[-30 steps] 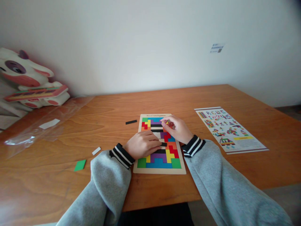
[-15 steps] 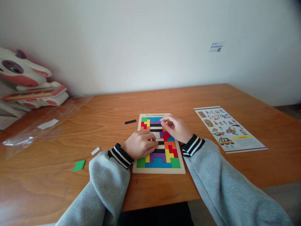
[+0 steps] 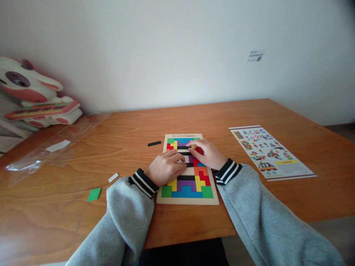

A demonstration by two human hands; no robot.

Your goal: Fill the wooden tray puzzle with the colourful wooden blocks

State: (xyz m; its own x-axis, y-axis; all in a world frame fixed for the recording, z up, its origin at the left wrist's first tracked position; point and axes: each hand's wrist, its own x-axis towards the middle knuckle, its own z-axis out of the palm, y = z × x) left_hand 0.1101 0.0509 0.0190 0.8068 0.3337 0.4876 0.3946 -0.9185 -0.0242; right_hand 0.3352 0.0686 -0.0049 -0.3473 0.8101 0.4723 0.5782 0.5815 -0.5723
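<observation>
A wooden tetromino puzzle board (image 3: 187, 201) lies on the table, filled with bright interlocking pieces around a middle stack of black and white strips. My left hand (image 3: 165, 168) rests over its left side, thumb and forefinger closed at the left end of a black puzzle strip (image 3: 190, 165). Bare pale board shows just below that strip. Above the upper right part is my right hand (image 3: 209, 153), thumb and forefinger apart near other black strips, with nothing visible between them. Both hands cover some of the pieces.
Loose on the table are a black strip (image 3: 154, 143), a small white piece (image 3: 113, 177) and a green piece (image 3: 94, 194). A printed pattern sheet (image 3: 288, 170) lies to the right. Clear plastic wrapping (image 3: 33, 162) and a cow-shaped toy keyboard (image 3: 47, 107) are at the left.
The black strip by my left hand has shifted slightly away from me, uncovering pale board below it. My right hand has lowered a little, its thumb and forefinger staying apart.
</observation>
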